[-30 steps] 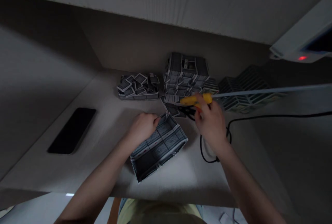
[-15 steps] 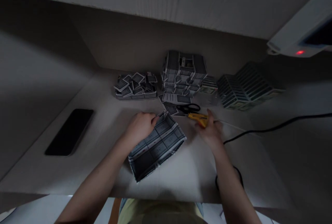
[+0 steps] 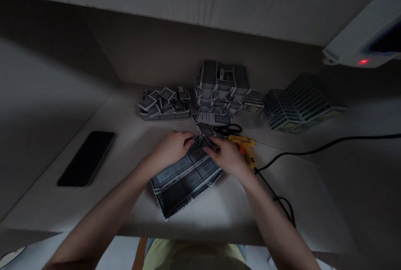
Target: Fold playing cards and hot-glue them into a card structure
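Note:
An open box made of playing cards [image 3: 188, 174] lies at a slant on the desk in front of me. My left hand [image 3: 178, 147] pinches its far edge near the upper corner. My right hand [image 3: 224, 153] grips the same far corner from the right, thumb inside and fingers outside. Just beyond my right hand lies a yellow glue gun [image 3: 252, 153] on the desk, its black cord running right. Black-handled scissors [image 3: 230, 129] rest behind it, beside a few loose cards [image 3: 206, 129].
At the back stand a card-covered structure [image 3: 223, 88], a tray of loose folded cards [image 3: 165, 105] and stacked card packs [image 3: 300, 105]. A black phone [image 3: 87, 159] lies left. A white device with a red light [image 3: 363, 61] hangs upper right; a black cord [image 3: 328, 140] crosses the right side.
My right hand has let go of the glue gun, leaving it on the desk, and moved left onto the card box's far corner. My left hand stays on the box edge.

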Demonstrator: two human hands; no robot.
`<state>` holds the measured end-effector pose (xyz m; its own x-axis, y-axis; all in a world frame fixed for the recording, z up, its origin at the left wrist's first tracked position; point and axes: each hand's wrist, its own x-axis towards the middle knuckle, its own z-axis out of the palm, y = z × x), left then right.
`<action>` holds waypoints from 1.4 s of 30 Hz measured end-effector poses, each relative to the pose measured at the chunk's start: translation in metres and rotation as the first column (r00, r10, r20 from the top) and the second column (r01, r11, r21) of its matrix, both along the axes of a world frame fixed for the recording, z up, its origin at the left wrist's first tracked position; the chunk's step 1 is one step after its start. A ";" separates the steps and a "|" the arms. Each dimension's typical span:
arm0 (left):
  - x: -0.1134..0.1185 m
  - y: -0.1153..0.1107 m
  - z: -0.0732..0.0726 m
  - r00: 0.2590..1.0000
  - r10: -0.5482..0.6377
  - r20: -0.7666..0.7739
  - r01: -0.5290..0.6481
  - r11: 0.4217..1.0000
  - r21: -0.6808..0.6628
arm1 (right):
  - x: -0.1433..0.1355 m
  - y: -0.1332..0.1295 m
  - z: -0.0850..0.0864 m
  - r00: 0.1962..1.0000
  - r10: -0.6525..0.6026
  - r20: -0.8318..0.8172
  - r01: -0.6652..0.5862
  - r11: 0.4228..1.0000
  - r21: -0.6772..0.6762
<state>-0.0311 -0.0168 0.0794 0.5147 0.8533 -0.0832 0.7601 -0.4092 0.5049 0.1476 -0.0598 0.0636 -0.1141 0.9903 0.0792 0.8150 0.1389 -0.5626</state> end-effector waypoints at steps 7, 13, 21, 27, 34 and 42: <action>0.006 0.006 -0.008 1.000 0.012 0.019 -0.012 1.000 -0.007 | -0.011 -0.001 0.002 0.986 -0.031 0.164 0.027 0.999 0.023; 0.002 0.013 -0.016 0.993 -0.015 0.116 0.019 0.999 -0.029 | -0.009 0.003 -0.005 0.992 -0.022 0.124 0.031 0.997 -0.069; 0.004 0.008 -0.017 0.991 -0.031 0.130 0.030 0.999 0.010 | -0.011 0.006 -0.003 0.986 -0.013 0.168 0.030 0.994 -0.103; 0.004 0.007 -0.011 0.992 -0.095 0.077 0.094 0.995 0.013 | -0.010 0.011 -0.001 0.990 0.002 0.141 0.020 0.988 -0.156; 0.004 0.006 -0.013 0.989 -0.124 0.082 0.121 0.992 0.041 | -0.007 0.015 0.007 0.983 0.100 0.153 -0.071 0.981 -0.181; 0.008 0.008 -0.015 0.994 -0.088 0.072 0.086 0.996 0.022 | -0.010 0.018 0.009 0.975 0.128 0.183 -0.095 0.979 -0.183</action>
<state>-0.0235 -0.0091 0.0642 0.5910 0.8062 -0.0273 0.6828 -0.4820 0.5490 0.1376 -0.0418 0.0723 -0.2209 0.9672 -0.1253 0.8951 0.1501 -0.4198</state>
